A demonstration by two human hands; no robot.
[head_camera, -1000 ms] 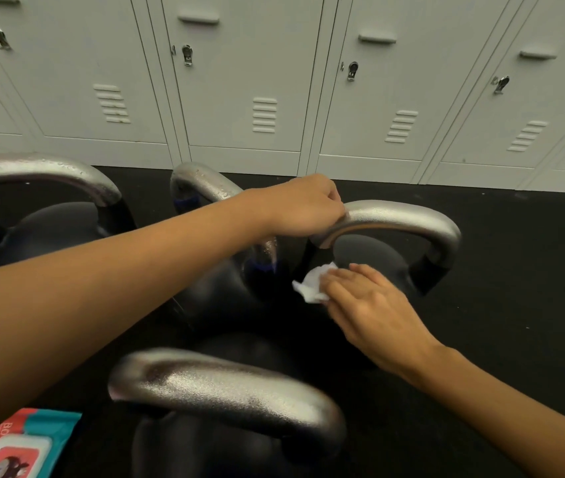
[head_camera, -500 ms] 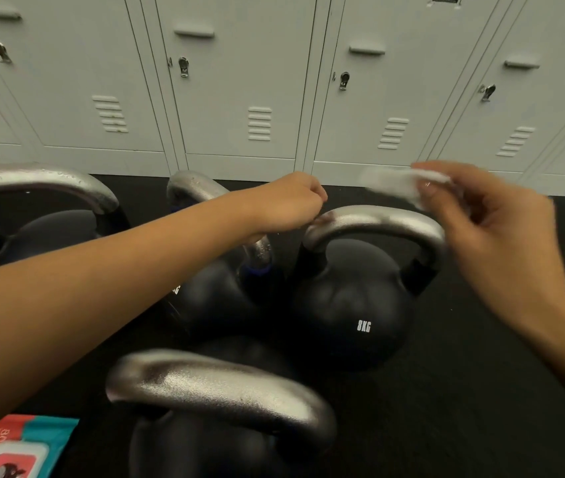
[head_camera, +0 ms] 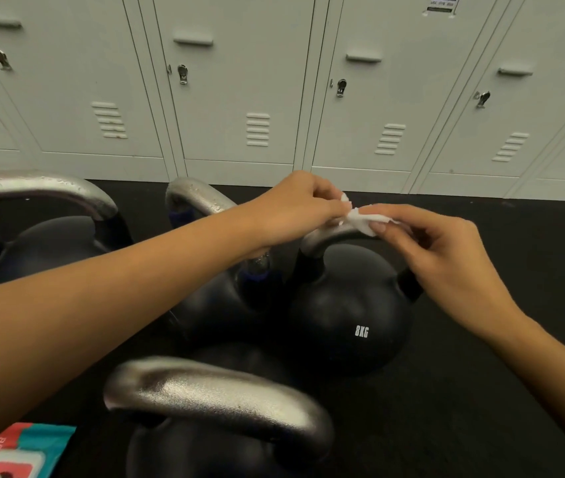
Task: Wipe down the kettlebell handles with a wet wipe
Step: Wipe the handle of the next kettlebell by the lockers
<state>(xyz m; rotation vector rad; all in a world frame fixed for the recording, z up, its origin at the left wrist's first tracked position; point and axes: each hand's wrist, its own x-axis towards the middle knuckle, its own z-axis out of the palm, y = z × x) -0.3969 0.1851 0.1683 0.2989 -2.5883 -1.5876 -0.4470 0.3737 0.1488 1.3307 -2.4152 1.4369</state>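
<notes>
Right hand [head_camera: 446, 257] now lowered to meet left hand [head_camera: 294, 208]; both pinch small crumpled white wet wipe [head_camera: 360, 219] between fingertips, just above silver handle [head_camera: 322, 238] of black 8KG kettlebell [head_camera: 346, 312] on black floor [head_camera: 481, 374]

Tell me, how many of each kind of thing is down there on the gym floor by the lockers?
Kettlebells: 4
Wet wipes in the hands: 1
Wipe packs: 1
Total: 6
</notes>
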